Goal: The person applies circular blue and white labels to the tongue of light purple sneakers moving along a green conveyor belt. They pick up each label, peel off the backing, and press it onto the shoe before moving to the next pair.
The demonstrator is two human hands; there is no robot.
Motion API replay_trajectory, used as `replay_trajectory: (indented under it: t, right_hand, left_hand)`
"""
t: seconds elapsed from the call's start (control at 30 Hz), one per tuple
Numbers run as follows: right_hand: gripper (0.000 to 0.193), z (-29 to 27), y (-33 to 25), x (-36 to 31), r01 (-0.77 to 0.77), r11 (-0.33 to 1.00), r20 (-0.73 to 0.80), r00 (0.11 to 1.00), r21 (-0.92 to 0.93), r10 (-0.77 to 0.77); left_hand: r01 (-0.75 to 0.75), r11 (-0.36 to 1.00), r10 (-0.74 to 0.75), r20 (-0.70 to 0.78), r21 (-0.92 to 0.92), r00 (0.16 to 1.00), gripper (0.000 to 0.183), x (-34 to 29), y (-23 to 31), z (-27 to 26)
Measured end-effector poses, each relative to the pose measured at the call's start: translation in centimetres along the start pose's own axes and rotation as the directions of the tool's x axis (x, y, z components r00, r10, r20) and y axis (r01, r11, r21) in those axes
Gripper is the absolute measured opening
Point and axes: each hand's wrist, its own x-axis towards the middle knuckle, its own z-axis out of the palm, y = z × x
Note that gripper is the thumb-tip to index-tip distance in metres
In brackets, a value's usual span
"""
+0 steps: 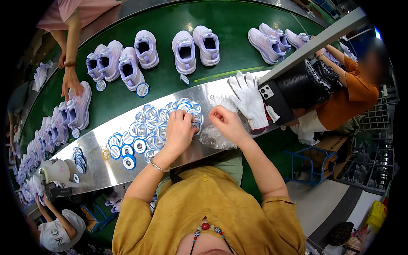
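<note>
At the far left a co-worker's hand [71,83] is reaching onto the green belt [229,25], touching a row of pale lilac shoes [78,106]. Nearer, on the steel table [95,159], a heap of round blue-rimmed tags [146,127] is lying — the left hand [179,129] is resting on its right edge, fingers curled down. Both hands are pinching one small tag [196,124] between them; the right hand [227,123] is closing on it from the right. A clear bag [216,138] is lying beneath, white gloves [248,100] just right.
</note>
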Motion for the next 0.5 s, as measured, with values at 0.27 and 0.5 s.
replay_trajectory:
  t: [0.27,0.5]
  right_hand:
    - [0.015,3.2,-0.3,-0.3,0.036,0.999,-0.066,0.997,-0.021,-0.038]
    - [0.012,4.2,-0.1,0.4,0.126,0.978,-0.073,0.988,-0.164,-0.139]
  left_hand:
    - [0.424,0.723,-0.404,0.163,-0.545,0.9,0.019,-0.5,-0.6,-0.1]
    - [0.375,0.693,-0.417,0.082,-0.616,0.905,0.014,-0.4,-0.6,-0.4]
